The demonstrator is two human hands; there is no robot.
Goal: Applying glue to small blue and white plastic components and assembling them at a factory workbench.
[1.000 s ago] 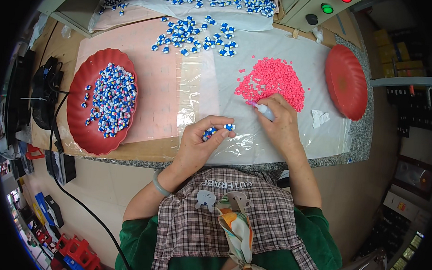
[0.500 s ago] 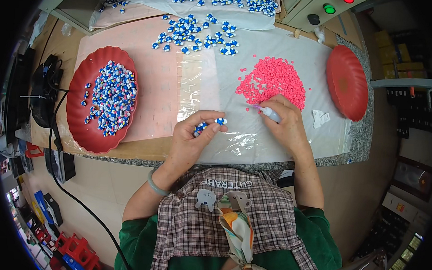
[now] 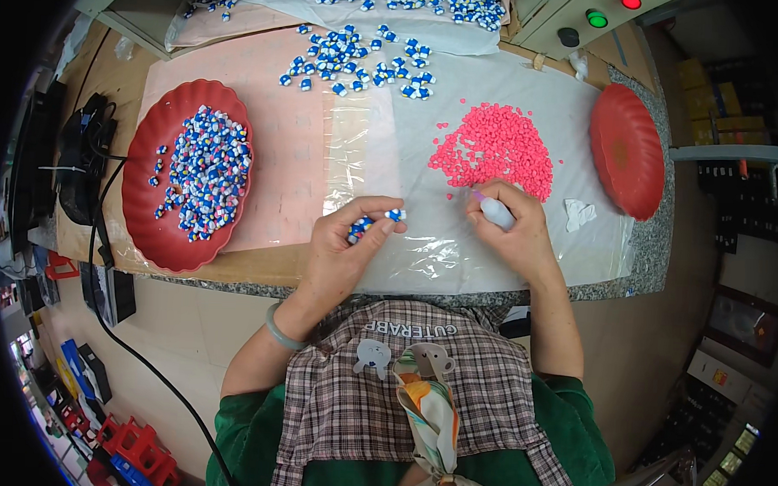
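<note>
My left hand (image 3: 348,235) pinches a small blue-and-white molded piece (image 3: 395,215) between thumb and fingertips. More such pieces (image 3: 359,230) are tucked in its palm. My right hand (image 3: 516,228) is closed round a small white squeeze bottle (image 3: 496,213) with a purplish tip, which points up and left. Just beyond that hand lies a heap of tiny pink pieces (image 3: 499,144) spread on the white sheet. The tip of the bottle is close to the near edge of the heap; whether it touches a pink piece is too small to tell.
On the left a red scalloped tray (image 3: 142,209) holds many blue-and-white pieces. Another red tray (image 3: 628,153) stands at the right edge. Loose blue-and-white pieces (image 3: 336,53) lie at the back. A crumpled white tissue (image 3: 578,214) rests right of the pink heap. A black cable (image 3: 137,354) hangs at left.
My right hand has turned slightly, and the bottle is now tilted more upright with its tip a little to the right. The left hand has barely moved.
</note>
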